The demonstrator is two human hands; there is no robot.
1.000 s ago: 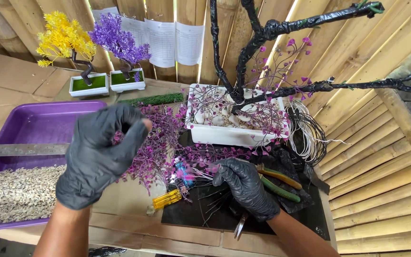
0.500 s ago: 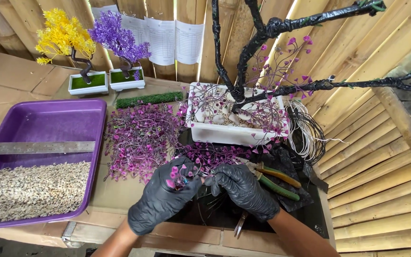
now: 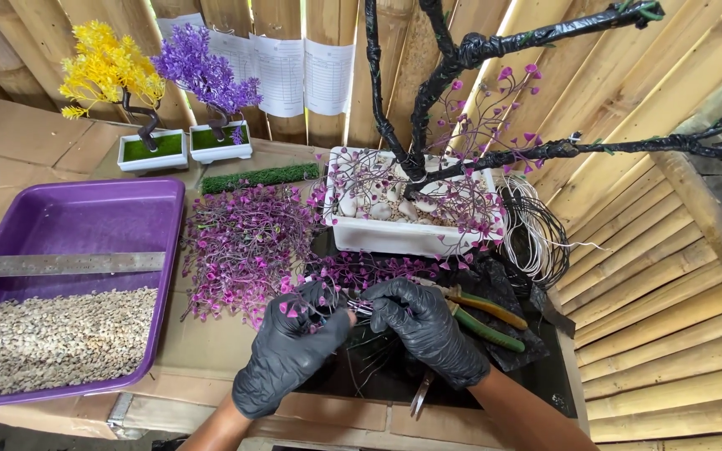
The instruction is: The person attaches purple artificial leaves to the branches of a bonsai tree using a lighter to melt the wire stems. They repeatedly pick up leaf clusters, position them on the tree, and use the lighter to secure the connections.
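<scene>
My left hand (image 3: 290,355) and right hand (image 3: 432,330), both in black gloves, meet low over the counter (image 3: 211,351), and the fingers (image 3: 340,321) of both are pinched closed on 1 small purple leaf sprig (image 3: 359,307) held between them, right at the point where the thumbs and forefingers nearly touch. I judge the way to do this well is to keep the grip near the sprig's thin stem, pinch lightly so the little leaves do not crush, and turn it with the fingertips alone while the palms stay steady. Both wrists come up from the bottom edge, forearms angled inward, knuckles up and the backs of the gloves facing me. Just beyond my hands lies the loose heap of purple sprigs (image 3: 244,246), and to the right a pair of pliers with yellow and green handles (image 3: 482,317) on a dark mat (image 3: 536,367). Behind them stands the white planter (image 3: 403,238) with the black-wrapped tree (image 3: 428,92), a wire coil (image 3: 536,230) beside it. Far left sits the purple tray (image 3: 85,221) of gravel with a metal ruler (image 3: 60,264) across it.
</scene>
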